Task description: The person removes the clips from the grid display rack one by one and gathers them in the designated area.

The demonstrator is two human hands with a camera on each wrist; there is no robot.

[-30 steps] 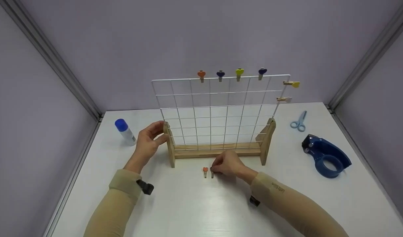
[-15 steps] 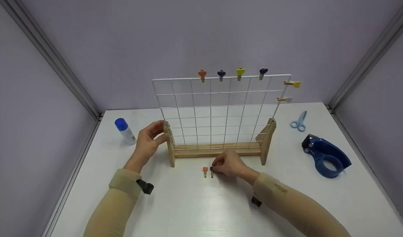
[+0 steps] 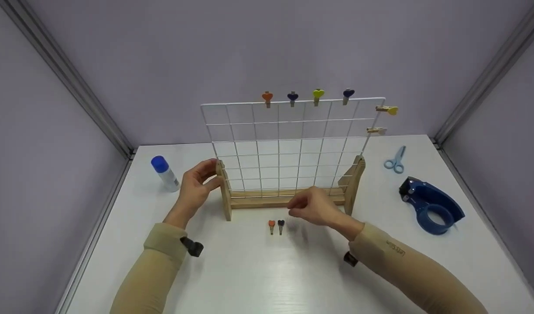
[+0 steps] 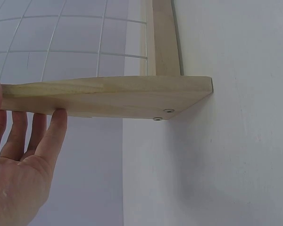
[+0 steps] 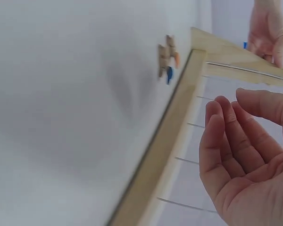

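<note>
A white wire grid [image 3: 289,144] stands in a wooden stand [image 3: 225,196] on the white table. My left hand [image 3: 197,183] grips the top of the stand's left upright, thumb and fingers around the wood [image 4: 122,96]. My right hand [image 3: 313,207] hovers above the table in front of the stand's base bar, fingers relaxed and empty [image 5: 240,150]. Just left of it, an orange clip [image 3: 272,225] and a dark blue clip [image 3: 281,225] lie side by side on the table. In the right wrist view both show, the blue clip [image 5: 169,74] beside the base bar [image 5: 179,127].
Several heart clips sit on the grid's top wire [image 3: 292,97], and two more on its right edge [image 3: 387,110]. A blue-capped glue stick [image 3: 164,173] stands at the left. Light blue scissors [image 3: 395,160] and a blue tape dispenser [image 3: 430,210] lie at the right.
My right hand has let go of the dark blue clip and lifted up and to the right. The clip now lies beside the orange one. The left hand has not moved.
</note>
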